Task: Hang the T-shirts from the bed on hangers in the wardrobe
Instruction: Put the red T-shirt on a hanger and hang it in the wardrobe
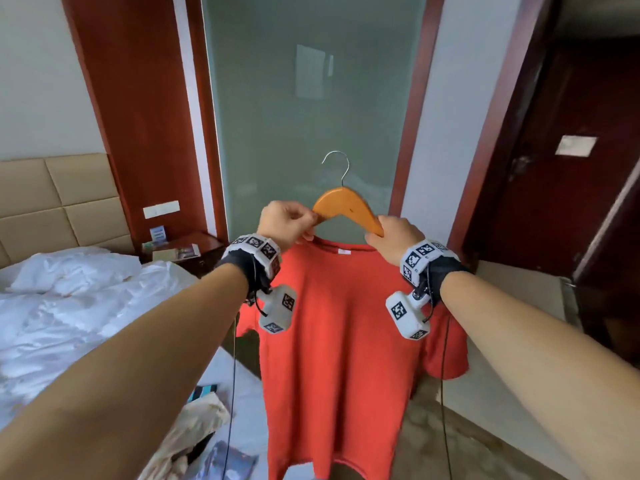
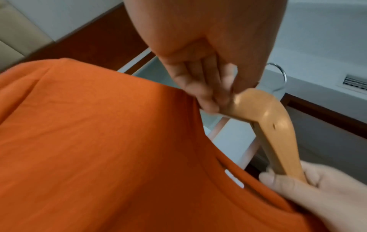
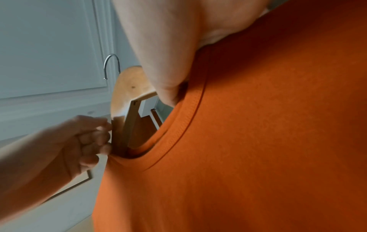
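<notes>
The left hand pinches one end of the orange wooden hanger with the collar of the red-orange cotton T-shirt, and the right hand grips the other end, probably to slide the hanger in, up in the air by the bed's foot edge.

Soft, even daylight; strong wide-angle bending at the edges.

The head view is bright and fairly sharp, with the white bed nearly washed out. Glare is seen on the wooden hanger. Both wrist views are dimmer, and the fingers are blurred.
</notes>
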{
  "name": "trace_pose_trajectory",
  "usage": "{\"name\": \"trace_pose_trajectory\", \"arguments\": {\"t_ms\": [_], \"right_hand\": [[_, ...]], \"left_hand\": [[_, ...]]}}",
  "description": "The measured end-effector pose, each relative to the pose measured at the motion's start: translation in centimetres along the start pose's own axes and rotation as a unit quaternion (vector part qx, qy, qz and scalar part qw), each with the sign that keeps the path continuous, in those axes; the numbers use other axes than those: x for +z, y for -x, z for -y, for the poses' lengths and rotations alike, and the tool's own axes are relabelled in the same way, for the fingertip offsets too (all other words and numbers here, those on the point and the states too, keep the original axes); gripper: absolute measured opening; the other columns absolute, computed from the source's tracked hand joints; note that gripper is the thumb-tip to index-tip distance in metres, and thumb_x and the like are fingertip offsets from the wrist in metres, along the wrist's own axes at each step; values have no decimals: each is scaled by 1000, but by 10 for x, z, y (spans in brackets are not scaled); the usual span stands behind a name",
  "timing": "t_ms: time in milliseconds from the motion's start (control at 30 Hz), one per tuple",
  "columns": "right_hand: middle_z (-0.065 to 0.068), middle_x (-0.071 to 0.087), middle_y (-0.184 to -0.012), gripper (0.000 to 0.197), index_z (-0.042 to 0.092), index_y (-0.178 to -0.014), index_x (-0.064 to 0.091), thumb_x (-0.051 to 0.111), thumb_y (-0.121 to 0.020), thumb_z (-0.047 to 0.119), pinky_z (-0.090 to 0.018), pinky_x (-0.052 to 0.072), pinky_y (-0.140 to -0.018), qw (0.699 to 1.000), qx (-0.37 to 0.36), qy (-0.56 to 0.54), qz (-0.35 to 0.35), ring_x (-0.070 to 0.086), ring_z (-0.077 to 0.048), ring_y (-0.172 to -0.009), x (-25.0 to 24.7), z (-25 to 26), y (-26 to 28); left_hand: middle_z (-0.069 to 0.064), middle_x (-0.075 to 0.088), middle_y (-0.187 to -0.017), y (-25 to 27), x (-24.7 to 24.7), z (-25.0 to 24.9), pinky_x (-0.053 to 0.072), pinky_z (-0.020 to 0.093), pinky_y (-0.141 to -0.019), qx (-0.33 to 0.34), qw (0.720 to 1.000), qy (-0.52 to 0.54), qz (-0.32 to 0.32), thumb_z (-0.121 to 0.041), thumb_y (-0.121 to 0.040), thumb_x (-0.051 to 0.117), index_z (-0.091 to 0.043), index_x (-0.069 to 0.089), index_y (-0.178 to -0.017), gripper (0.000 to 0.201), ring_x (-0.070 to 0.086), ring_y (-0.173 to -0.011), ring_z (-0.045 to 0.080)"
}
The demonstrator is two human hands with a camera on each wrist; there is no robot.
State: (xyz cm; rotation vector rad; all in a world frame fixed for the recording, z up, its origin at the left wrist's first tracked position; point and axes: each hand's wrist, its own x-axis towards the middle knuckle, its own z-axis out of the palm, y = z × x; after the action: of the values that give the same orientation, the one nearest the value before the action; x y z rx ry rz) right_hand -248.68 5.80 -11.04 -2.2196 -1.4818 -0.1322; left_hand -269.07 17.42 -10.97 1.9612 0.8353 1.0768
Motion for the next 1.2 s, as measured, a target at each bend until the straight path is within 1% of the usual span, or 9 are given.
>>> {"name": "trace_pose_trajectory", "arguments": {"t_ms": [133, 233, 333, 600, 700, 833, 933, 1033, 1200], "right_hand": [[-2, 64, -83, 18, 20, -91, 56, 54, -90, 38, -34, 45, -66, 999, 45, -1, -19, 61, -30, -77, -32, -89, 11], [-3, 65, -87, 23, 21, -95, 58, 54, -92, 43, -34, 44, -68, 996, 83, 14, -38, 60, -31, -80, -55, -149, 22], [-2, 63, -88, 21, 24, -91, 55, 54, -92, 45, -33, 42, -69, 990, 121, 17, -66, 59, -30, -81, -77, -210, 30], [-1, 63, -81, 25, 19, -87, 55, 55, -93, 43, -34, 42, -65, 974, 197, 30, -110, 60, -28, -76, -118, -356, 34], [0, 60, -74, 25, 16, -82, 55, 59, -93, 39, -29, 36, -56, 966, 223, 12, -127, 55, -20, -66, -129, -412, 20], [4, 57, -66, 33, 21, -71, 49, 63, -89, 46, -30, 39, -57, 951, 262, 14, -164, 59, -23, -67, -151, -495, -11], [4, 61, -74, 33, 26, -80, 55, 61, -86, 58, -33, 48, -67, 936, 303, 18, -181, 62, -21, -73, -172, -555, -43], [9, 63, -83, 39, 30, -99, 58, 55, -85, 67, -39, 47, -88, 917, 346, 50, -190, 59, -19, -82, -197, -609, -70], [4, 64, -76, 44, 26, -82, 59, 53, -85, 69, -47, 47, -92, 902, 375, 70, -202, 63, -23, -82, -221, -699, -110]], "left_hand": [[4, 69, -78, -21, 85, -34, 48, 31, -74, 33, 998, -39, -42, -48, -79, 51, -21, 70, -83, 33, 62, -78, 23], [18, 70, -102, -33, 151, -51, 47, 39, -92, 7, 995, -85, 45, -59, -93, 37, -15, 71, -95, 56, 62, -104, 34], [26, 64, -120, -48, 211, -60, 43, 41, -98, -38, 978, -181, 95, -56, -104, 26, -7, 69, -112, 65, 57, -118, 39], [25, 64, -117, -103, 370, -83, 44, 40, -88, 0, 954, -252, 161, -57, -103, 21, -1, 65, -113, 72, 59, -109, 41], [24, 64, -113, -130, 436, -93, 43, 39, -84, 4, 952, -248, 178, -51, -102, 24, -2, 66, -110, 65, 59, -101, 39], [23, 65, -110, -177, 530, -121, 42, 38, -81, 10, 953, -236, 188, -42, -101, 29, -2, 66, -101, 55, 59, -100, 39], [20, 66, -101, -219, 599, -141, 40, 36, -75, 27, 959, -204, 193, -45, -98, 27, -8, 61, -81, 53, 57, -88, 37], [18, 66, -100, -260, 663, -166, 42, 37, -79, 24, 966, -172, 192, -47, -97, 29, -11, 61, -81, 51, 60, -95, 38], [20, 68, -105, -313, 756, -188, 44, 40, -84, 14, 966, -141, 215, -52, -92, 34, -12, 62, -76, 51, 61, -101, 40]]}}
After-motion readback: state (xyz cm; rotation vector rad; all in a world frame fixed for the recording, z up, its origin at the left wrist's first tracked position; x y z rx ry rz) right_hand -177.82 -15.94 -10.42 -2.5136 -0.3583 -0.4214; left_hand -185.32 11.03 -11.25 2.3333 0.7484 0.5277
